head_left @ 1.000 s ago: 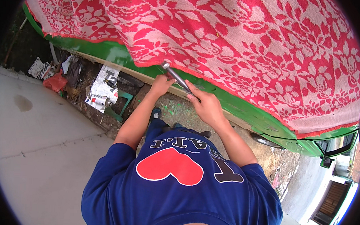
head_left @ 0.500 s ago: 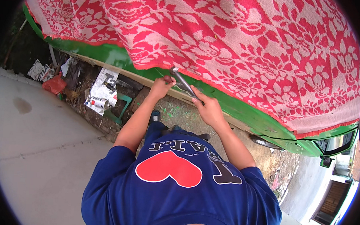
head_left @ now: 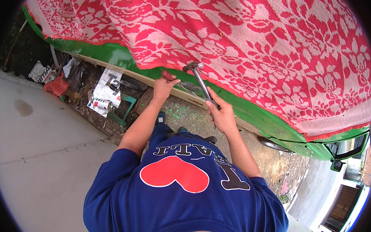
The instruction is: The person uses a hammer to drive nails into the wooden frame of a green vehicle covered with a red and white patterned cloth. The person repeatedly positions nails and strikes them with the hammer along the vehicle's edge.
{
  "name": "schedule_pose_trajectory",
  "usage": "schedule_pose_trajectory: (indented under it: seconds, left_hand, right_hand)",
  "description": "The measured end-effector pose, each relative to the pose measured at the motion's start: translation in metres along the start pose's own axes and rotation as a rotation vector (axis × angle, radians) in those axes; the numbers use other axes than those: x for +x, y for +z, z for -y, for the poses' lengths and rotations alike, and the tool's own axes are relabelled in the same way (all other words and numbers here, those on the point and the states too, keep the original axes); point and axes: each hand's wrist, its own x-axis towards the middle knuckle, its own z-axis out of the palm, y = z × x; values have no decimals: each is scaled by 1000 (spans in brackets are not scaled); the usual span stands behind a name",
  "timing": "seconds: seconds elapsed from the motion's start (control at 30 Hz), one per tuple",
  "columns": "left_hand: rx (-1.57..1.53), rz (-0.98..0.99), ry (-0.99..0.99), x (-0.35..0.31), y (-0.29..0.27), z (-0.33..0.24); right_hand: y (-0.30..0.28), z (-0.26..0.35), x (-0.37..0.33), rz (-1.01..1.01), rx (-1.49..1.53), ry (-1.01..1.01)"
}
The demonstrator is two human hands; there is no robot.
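My right hand (head_left: 222,114) is closed round the handle of a steel hammer (head_left: 202,84); its head is raised in front of the edge of the patterned cloth. Just left of the hammer, my left hand (head_left: 164,89) grips a reddish-brown handle (head_left: 168,75), whose rounded end sticks out above the fingers. The working end of that tool I cannot make out. Both hands are over the lower side of a green vehicle body (head_left: 253,109), beside a pale strip (head_left: 143,78) along its lower edge. A bent, light-coloured strand (head_left: 189,90) shows between the hands.
A red and pink floral cloth (head_left: 239,43) drapes over the vehicle. At left lie a white printed sheet (head_left: 104,86), a spray can (head_left: 103,105), a green plastic stool (head_left: 128,106) and a red bag (head_left: 57,86). Concrete paving (head_left: 45,150) spreads at lower left; a wheel (head_left: 274,144) shows at right.
The hammer's head has moved up and to the right, away from the brown handle. My right hand has shifted right and slightly down; my left hand has moved slightly left.
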Motion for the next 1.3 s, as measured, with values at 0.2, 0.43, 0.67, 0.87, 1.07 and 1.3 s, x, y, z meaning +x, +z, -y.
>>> schedule_pose_trajectory:
  seconds: [0.2, 0.43, 0.67, 0.87, 1.07, 1.3]
  left_hand:
    - [162, -72, 155, 1, 3, 9]
    - [232, -19, 85, -5, 11, 2]
    - [318, -18, 148, 0, 12, 9]
    - [320, 43, 124, 1, 17, 8]
    - [386, 27, 149, 4, 16, 3]
    - [393, 39, 177, 3, 19, -1]
  right_hand:
    - [-3, 7, -6, 21, 13, 5]
    - [-2, 9, -4, 32, 2, 8]
    - [-5, 13, 0, 35, -59, -19]
    - [0, 18, -4, -23, -220, -309]
    - [2, 8, 6, 58, -556, -265]
    - [8, 15, 5, -10, -240, -435]
